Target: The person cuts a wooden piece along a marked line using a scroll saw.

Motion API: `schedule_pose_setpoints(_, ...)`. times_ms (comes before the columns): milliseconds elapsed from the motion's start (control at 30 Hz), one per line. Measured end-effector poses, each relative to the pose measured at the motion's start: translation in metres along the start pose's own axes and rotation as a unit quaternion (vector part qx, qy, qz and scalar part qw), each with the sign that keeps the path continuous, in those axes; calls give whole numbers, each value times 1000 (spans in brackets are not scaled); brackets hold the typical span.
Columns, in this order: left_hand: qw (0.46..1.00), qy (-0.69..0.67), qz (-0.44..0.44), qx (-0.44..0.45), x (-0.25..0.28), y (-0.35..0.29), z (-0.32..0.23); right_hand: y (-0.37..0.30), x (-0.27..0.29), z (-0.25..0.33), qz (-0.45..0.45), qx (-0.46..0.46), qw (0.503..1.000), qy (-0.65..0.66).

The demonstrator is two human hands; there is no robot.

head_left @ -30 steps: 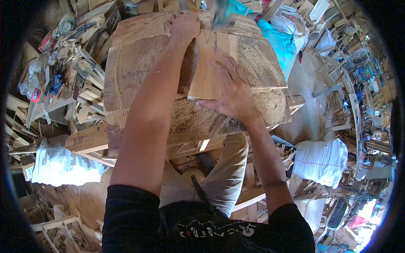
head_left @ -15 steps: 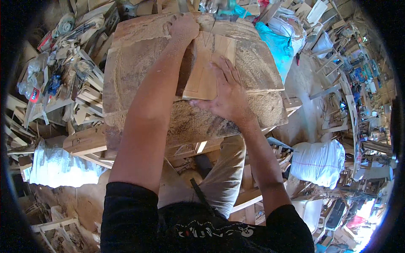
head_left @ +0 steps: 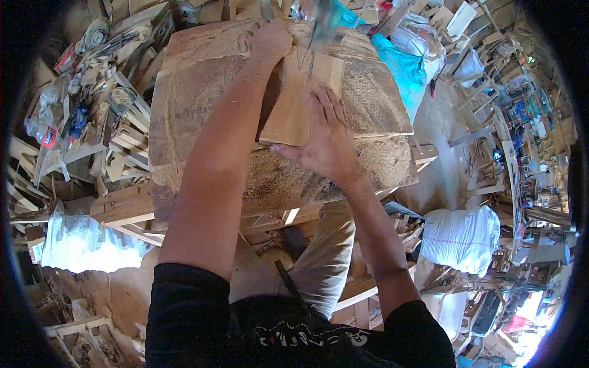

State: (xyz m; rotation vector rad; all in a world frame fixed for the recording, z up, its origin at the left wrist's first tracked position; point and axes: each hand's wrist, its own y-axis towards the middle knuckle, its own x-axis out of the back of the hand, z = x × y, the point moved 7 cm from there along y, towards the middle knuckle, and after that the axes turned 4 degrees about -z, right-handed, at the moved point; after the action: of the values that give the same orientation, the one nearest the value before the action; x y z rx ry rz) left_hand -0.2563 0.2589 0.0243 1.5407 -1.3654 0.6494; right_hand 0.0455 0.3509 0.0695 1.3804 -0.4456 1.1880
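Observation:
A pale wooden board (head_left: pixel 291 110) with a curved left side and pencil lines lies on a sawdust-covered worktable (head_left: pixel 202 80). At its far left end, my left hand (head_left: pixel 270 40) is closed with bent fingers; their tips are partly hidden. Flat on the board's near right part rests my right hand (head_left: pixel 328 138), fingers stretched out and thumb along the near edge. Beyond the fingertips, a thin upright saw blade (head_left: pixel 311 58) meets a dark cut in the board. Something blurred and teal (head_left: pixel 325 24) shows above it.
Wood offcuts (head_left: pixel 132 135) are heaped on the left, beside a plastic bottle (head_left: pixel 44 132). A turquoise bag (head_left: pixel 399 67) touches the table's far right side. White sacks (head_left: pixel 463 236) stand at the right, and a wooden beam (head_left: pixel 123 205) juts out at the near left.
The board's near end has swung slightly left and toward me, and my right hand has moved with it. My left hand has barely shifted. The blurred teal thing looks different.

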Motion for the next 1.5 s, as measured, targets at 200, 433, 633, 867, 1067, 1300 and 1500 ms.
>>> schedule_pose_setpoints(200, 998, -25, -46, -20, -5, 24, 45, 11, -4, 23, -16, 25, 999, 33)
schedule_pose_setpoints(433, 999, -5, -50, -13, 5, 8, 6, 5, -9, 10, -7, 4, 1000, 30)
schedule_pose_setpoints(633, 999, -2, -29, -22, 10, 19, 25, 13, -14, 27, -18, 0, 999, 28)
schedule_pose_setpoints(867, 999, -7, -14, -34, 19, 18, 20, 17, -12, 38, -29, -13, 999, 6)
schedule_pose_setpoints(1067, 996, -35, 74, -24, 17, 1, -22, 9, -22, 20, -32, -41, 999, -7)
schedule_pose_setpoints(1300, 995, 27, 63, -72, 18, 11, -17, 16, -27, 39, -18, -81, 996, -13)
schedule_pose_setpoints(1500, 985, 85, 83, -127, -2, 19, -25, 17, -33, 37, -13, -97, 995, -19)
